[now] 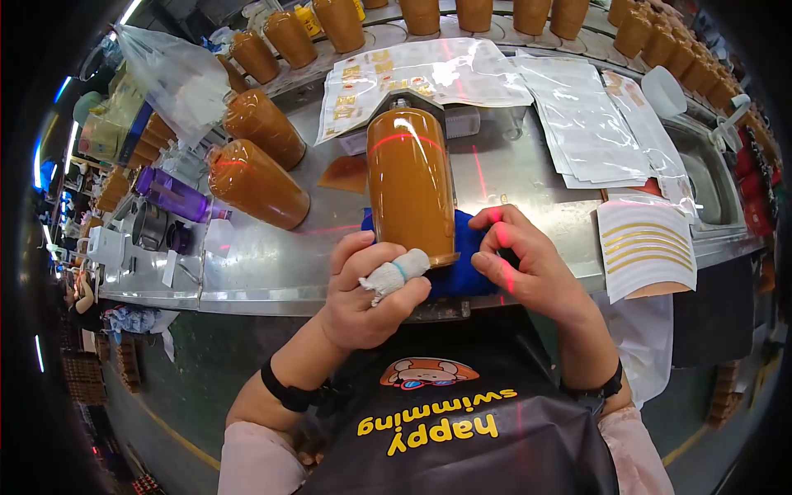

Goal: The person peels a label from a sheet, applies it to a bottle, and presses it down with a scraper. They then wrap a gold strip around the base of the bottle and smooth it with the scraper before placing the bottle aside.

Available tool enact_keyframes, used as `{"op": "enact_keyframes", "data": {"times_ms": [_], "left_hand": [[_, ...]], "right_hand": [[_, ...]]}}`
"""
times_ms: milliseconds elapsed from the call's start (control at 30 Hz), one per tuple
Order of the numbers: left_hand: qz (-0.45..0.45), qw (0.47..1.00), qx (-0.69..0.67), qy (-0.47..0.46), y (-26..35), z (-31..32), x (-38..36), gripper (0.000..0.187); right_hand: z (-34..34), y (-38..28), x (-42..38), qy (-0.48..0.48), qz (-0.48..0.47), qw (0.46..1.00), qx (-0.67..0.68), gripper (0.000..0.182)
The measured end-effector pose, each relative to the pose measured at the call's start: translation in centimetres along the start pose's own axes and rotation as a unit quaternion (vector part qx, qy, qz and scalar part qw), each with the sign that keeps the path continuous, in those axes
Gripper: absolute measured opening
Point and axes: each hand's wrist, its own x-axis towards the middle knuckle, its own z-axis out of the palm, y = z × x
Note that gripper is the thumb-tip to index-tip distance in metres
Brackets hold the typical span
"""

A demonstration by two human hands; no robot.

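Note:
A glossy brown bottle-shaped piece [410,181] lies in front of me on a blue cloth [467,260], its wide end toward me. My left hand [370,289] is closed on a small white cloth wad [399,275] with a blue-green band, against the piece's near left end. To the right of the piece my right hand [521,262] is raised, thumb and index finger curled toward each other; whether something small is between them cannot be made out. Red laser lines cross the piece and my right fingers.
Two brown bottles [260,183] [264,128] stand at the left, near a purple bottle [172,194]. Sticker sheets [429,78] lie behind the piece. Gold curved strips [648,247] are at the right, before a sink [703,169]. More brown bottles line a conveyor [384,35].

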Motion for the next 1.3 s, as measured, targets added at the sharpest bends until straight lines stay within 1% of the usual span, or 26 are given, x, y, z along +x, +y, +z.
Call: {"op": "enact_keyframes", "data": {"times_ms": [133,167,233,267,300,400,433,533,633,733,833,933,1033,1067,1133,1167,1233,1267,1300], "left_hand": [[0.035,0.998,0.006,-0.043,0.1,0.4,1.2,0.028],[0.040,0.997,0.007,-0.058,0.2,0.6,1.5,0.029],[-0.031,0.999,0.027,-0.018,0.1,1.6,1.6,0.038],[-0.066,0.997,0.037,0.002,0.0,1.9,1.7,0.042],[-0.107,0.994,0.002,-0.008,-0.3,1.3,1.4,0.053],[-0.153,0.985,-0.072,0.044,-0.5,1.7,-0.5,0.054],[-0.164,0.982,-0.084,0.048,-0.5,1.8,-0.9,0.052],[-0.197,0.968,-0.156,0.026,-0.6,1.3,-1.3,0.054],[-0.303,0.910,-0.266,0.094,0.1,1.7,-0.1,0.051],[-0.305,0.933,-0.179,0.059,0.8,2.0,0.7,0.052],[-0.309,0.934,-0.176,0.034,0.9,2.2,0.7,0.054],[-0.314,0.933,-0.168,0.047,1.2,2.3,1.0,0.050],[-0.187,0.976,-0.090,0.063,0.2,1.4,-0.9,0.043],[-0.146,0.985,-0.043,0.083,0.4,1.0,-1.2,0.030],[-0.048,0.997,0.032,0.044,0.5,0.8,-2.4,0.022],[-0.019,0.998,0.053,0.042,0.5,0.9,-2.6,0.021],[0.039,0.994,0.096,0.039,0.3,0.9,-1.8,0.020],[0.047,0.995,0.080,0.027,0.2,0.9,-1.5,0.023],[0.054,0.996,0.063,0.017,0.2,0.9,-1.1,0.025]], "right_hand": [[0.4,0.0,0.0,0.012,-0.004,1.000,0.002,0.013],[0.5,0.2,0.0,0.013,-0.027,0.999,-0.021,0.012],[0.3,0.8,0.0,0.019,-0.073,0.995,-0.068,0.011],[0.3,0.7,-0.1,0.024,-0.062,0.995,-0.068,0.011],[0.2,0.4,-0.2,0.029,-0.051,0.996,-0.068,0.012],[0.1,-0.1,-0.4,0.030,-0.029,0.997,-0.066,0.018],[0.2,-0.1,-0.4,0.027,-0.023,0.997,-0.065,0.020],[0.8,0.4,-0.2,0.054,-0.066,0.992,-0.090,0.026],[1.0,0.9,-0.2,0.075,-0.103,0.987,-0.097,0.030],[1.2,0.8,-0.5,0.078,-0.089,0.990,-0.077,0.031],[1.2,0.7,-0.7,0.075,-0.080,0.991,-0.078,0.032],[1.3,0.9,-0.7,0.090,-0.079,0.990,-0.074,0.030],[1.1,0.5,-1.2,0.124,0.029,0.988,0.082,0.032],[1.0,0.5,-1.1,0.146,0.026,0.982,0.120,0.033],[1.1,0.6,-1.0,0.188,0.024,0.962,0.194,0.035],[0.9,0.5,-1.2,0.186,0.050,0.961,0.196,0.036],[0.8,0.7,-1.4,0.185,0.045,0.973,0.134,0.034],[0.8,0.7,-1.5,0.184,0.043,0.977,0.101,0.033],[0.7,0.5,-1.6,0.181,0.052,0.976,0.108,0.033]]}}
